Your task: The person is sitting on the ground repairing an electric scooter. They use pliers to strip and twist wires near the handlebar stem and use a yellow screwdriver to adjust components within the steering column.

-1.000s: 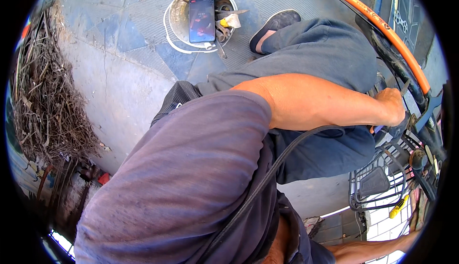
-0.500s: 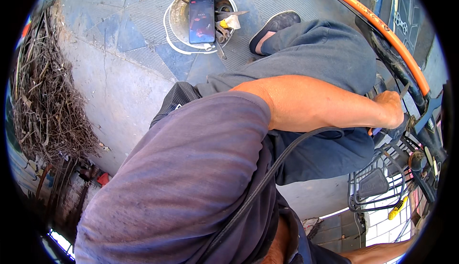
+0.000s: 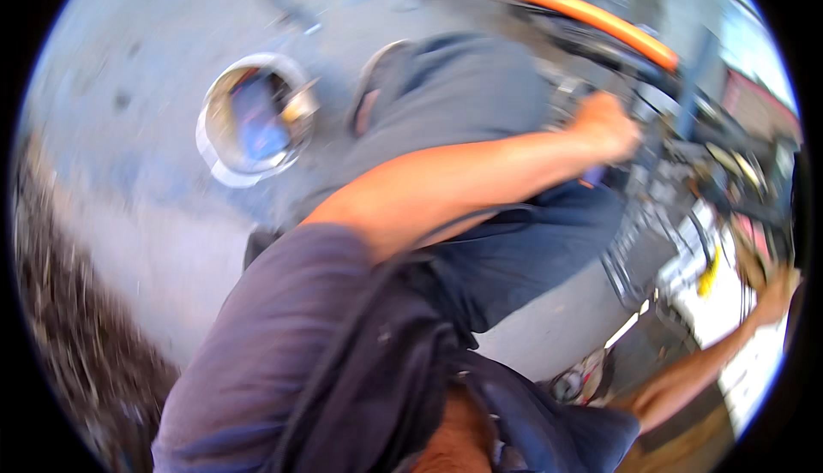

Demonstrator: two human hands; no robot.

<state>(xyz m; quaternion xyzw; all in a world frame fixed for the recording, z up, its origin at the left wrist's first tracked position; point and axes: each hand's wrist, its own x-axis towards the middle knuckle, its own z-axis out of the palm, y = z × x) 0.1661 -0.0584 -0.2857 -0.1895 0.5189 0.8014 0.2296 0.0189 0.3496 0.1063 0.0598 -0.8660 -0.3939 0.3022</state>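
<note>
My left hand (image 3: 604, 128) is closed beside the dark parts of a bicycle. A small purple and orange piece (image 3: 591, 175) shows just below the fist; motion blur hides what the fingers grip. An orange curved bicycle tube (image 3: 549, 2) arches beyond this hand. Farther right, my right hand (image 3: 778, 295) is close to the bicycle's dark parts, near a yellow-handled item (image 3: 709, 273). Its fingers are smeared, so its grip does not show.
A white bucket (image 3: 206, 143) holding a phone (image 3: 257, 117) and tools stands on the paved floor at left. Dry twigs (image 3: 69, 327) lie along the left edge. A black wire basket (image 3: 621, 259) sits below my left hand. A dark cord (image 3: 343, 336) crosses my body.
The view has swung right and blurred, so the bucket and bicycle sit farther left. My right hand, formerly out of view, now shows at the right. My left hand remains closed by the bicycle.
</note>
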